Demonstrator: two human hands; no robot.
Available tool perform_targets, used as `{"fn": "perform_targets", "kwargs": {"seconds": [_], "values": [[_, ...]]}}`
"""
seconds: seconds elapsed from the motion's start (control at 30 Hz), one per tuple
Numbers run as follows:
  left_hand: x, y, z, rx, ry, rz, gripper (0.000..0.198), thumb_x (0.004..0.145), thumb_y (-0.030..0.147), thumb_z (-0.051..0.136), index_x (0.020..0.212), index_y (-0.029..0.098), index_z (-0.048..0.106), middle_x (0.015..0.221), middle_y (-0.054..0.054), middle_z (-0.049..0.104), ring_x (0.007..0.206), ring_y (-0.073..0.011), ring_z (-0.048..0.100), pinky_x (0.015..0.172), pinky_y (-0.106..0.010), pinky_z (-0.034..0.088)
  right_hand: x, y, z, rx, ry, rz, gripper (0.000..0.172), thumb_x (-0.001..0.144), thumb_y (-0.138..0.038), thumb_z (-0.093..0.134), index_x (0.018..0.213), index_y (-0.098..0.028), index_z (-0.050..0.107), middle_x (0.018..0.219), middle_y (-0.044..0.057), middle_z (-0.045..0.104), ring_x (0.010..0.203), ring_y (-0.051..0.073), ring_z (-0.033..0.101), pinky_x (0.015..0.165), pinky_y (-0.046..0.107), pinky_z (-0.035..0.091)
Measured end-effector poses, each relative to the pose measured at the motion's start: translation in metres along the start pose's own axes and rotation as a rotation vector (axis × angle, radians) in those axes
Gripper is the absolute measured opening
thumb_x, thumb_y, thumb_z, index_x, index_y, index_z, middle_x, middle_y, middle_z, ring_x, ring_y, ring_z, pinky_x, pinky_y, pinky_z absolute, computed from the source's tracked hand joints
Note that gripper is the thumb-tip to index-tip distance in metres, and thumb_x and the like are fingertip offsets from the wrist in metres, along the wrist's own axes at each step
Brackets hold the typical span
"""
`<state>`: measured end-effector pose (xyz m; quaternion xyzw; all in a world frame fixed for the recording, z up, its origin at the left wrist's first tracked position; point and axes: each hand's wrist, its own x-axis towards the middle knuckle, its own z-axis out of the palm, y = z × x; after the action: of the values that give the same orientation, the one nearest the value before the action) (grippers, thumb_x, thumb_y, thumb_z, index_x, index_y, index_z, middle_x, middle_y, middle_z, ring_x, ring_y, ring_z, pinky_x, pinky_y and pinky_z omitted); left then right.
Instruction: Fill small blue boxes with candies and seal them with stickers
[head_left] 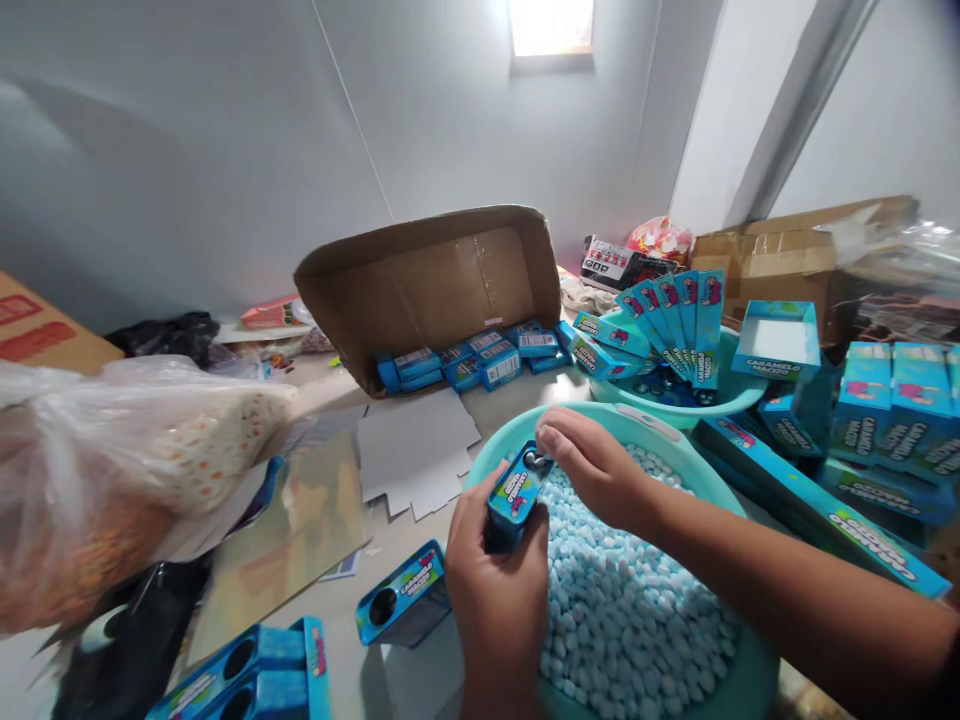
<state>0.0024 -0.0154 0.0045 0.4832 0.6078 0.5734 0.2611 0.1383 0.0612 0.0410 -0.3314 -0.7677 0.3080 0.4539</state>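
Note:
My left hand [491,570] is wrapped round a small blue candy box [516,492] printed "Caramelo Macizo", held tilted above the basin. A round dark hole shows in the box's upper end. At that hole my right hand [581,455] has its fingers bunched together; whatever they hold is hidden. Below both hands a turquoise basin [739,500] is filled with pale blue candies [622,590]. Another box with a round hole [405,600] stands just left of my left hand. More holed boxes [247,675] sit at the bottom left.
Behind lies a cardboard carton [435,275] with several blue boxes [480,358] at its opening. A second turquoise basin [720,405] holds fanned-out boxes. Blue cartons [892,410] are stacked at right. White card sheets [416,450] lie mid-table, and plastic bags [135,420] fill the left.

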Motion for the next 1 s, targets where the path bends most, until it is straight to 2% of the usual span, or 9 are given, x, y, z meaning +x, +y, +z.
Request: {"fn": "perform_targets", "kwargs": {"seconds": [0.17,0.3,0.43,0.57,0.67,0.77,0.9,1.0], "values": [[-0.001,0.005,0.001,0.015,-0.005,0.026,0.043,0.075,0.032,0.074,0.117,0.025,0.066,0.107,-0.005,0.071,0.098,-0.0240,0.069,0.094,-0.039,0.053,0.001,0.003,0.000,0.058,0.015,-0.002,0.039,0.106,-0.038,0.031,0.073,-0.021,0.043,0.074,0.001,0.046,0.072,0.017,0.043,0.068,0.031,0.034],[-0.002,0.009,0.001,-0.006,0.007,0.051,0.040,0.075,0.028,0.073,0.114,0.024,0.067,0.105,-0.005,0.071,0.097,-0.0241,0.068,0.095,-0.041,0.052,0.002,0.003,0.000,0.159,0.093,-0.009,0.044,0.104,-0.042,0.032,0.066,-0.022,0.041,0.071,0.002,0.047,0.071,0.019,0.044,0.068,0.032,0.035],[0.000,0.008,0.002,-0.020,0.003,0.002,0.042,0.075,0.027,0.073,0.116,0.023,0.066,0.108,-0.006,0.071,0.100,-0.0247,0.068,0.097,-0.042,0.051,0.003,0.001,-0.001,0.289,0.170,0.030,0.049,0.102,-0.044,0.036,0.059,-0.022,0.042,0.075,0.005,0.055,0.077,0.021,0.051,0.072,0.033,0.039],[-0.001,0.008,0.003,-0.048,-0.029,-0.028,0.042,0.076,0.023,0.072,0.117,0.023,0.065,0.108,-0.006,0.070,0.102,-0.0236,0.068,0.097,-0.041,0.051,0.002,0.003,-0.001,0.265,0.175,0.083,0.046,0.101,-0.046,0.040,0.062,-0.022,0.050,0.077,0.005,0.058,0.081,0.022,0.054,0.076,0.034,0.041],[-0.002,0.011,0.004,-0.049,-0.043,-0.020,0.040,0.076,0.021,0.070,0.115,0.025,0.065,0.110,-0.005,0.069,0.105,-0.0227,0.066,0.098,-0.039,0.050,0.000,0.005,-0.001,0.165,0.128,0.117,0.037,0.100,-0.046,0.042,0.076,-0.022,0.059,0.079,0.003,0.059,0.077,0.021,0.053,0.071,0.032,0.041],[-0.001,0.014,0.005,-0.116,-0.054,-0.066,0.043,0.074,0.018,0.071,0.116,0.025,0.066,0.114,-0.005,0.069,0.107,-0.0226,0.065,0.097,-0.036,0.050,-0.001,0.005,-0.002,0.078,0.009,0.074,0.033,0.102,-0.042,0.041,0.082,-0.022,0.058,0.083,0.003,0.058,0.077,0.020,0.052,0.070,0.031,0.042],[0.004,0.013,0.004,-0.487,-0.177,-0.310,0.042,0.066,0.017,0.076,0.107,0.018,0.068,0.102,-0.006,0.072,0.093,-0.0210,0.067,0.086,-0.031,0.053,-0.001,0.001,-0.004,0.020,-0.135,-0.051,0.036,0.104,-0.038,0.038,0.075,-0.020,0.050,0.088,0.005,0.057,0.082,0.019,0.053,0.075,0.031,0.043],[0.005,0.011,0.003,-0.635,-0.200,-0.372,0.037,0.066,0.019,0.077,0.101,0.016,0.068,0.097,-0.005,0.072,0.091,-0.0200,0.066,0.084,-0.030,0.052,-0.001,0.000,-0.005,0.001,-0.169,-0.081,0.037,0.104,-0.038,0.036,0.076,-0.019,0.052,0.093,0.006,0.058,0.087,0.020,0.054,0.077,0.031,0.043]]}}
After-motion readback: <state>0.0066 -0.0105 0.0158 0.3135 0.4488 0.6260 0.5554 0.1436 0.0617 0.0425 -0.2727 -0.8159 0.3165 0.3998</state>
